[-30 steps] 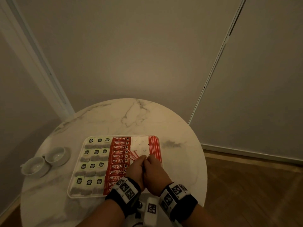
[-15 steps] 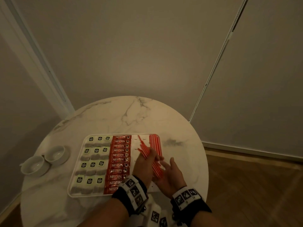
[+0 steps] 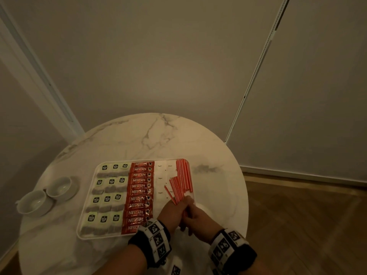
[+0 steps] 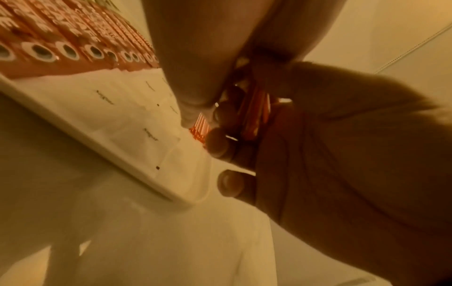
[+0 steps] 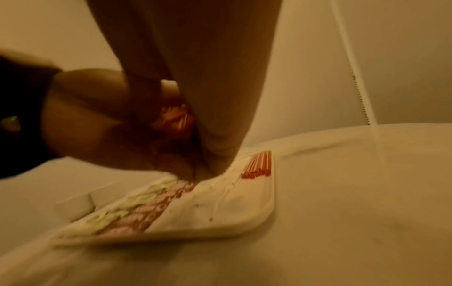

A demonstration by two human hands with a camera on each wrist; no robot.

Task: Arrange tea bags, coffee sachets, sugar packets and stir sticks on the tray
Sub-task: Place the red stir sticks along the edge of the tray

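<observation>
Marble counter (image 3: 119,147) carried the tray (image 3: 87,234), nearly filled; both hands, left hand (image 3: 171,212) and right hand (image 3: 200,219), gripped the last stir sticks (image 3: 176,190) at its near-right corner.

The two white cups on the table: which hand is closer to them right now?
Left. The left hand is over the tray's near right part, well right of the two white cups; the right hand sits against it, farther right.

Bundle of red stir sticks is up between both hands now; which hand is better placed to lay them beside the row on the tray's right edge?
Probably the right hand: it grips the stir sticks from the side nearest the laid row at the tray edge. The left hand sits over the sugar packets.
</observation>
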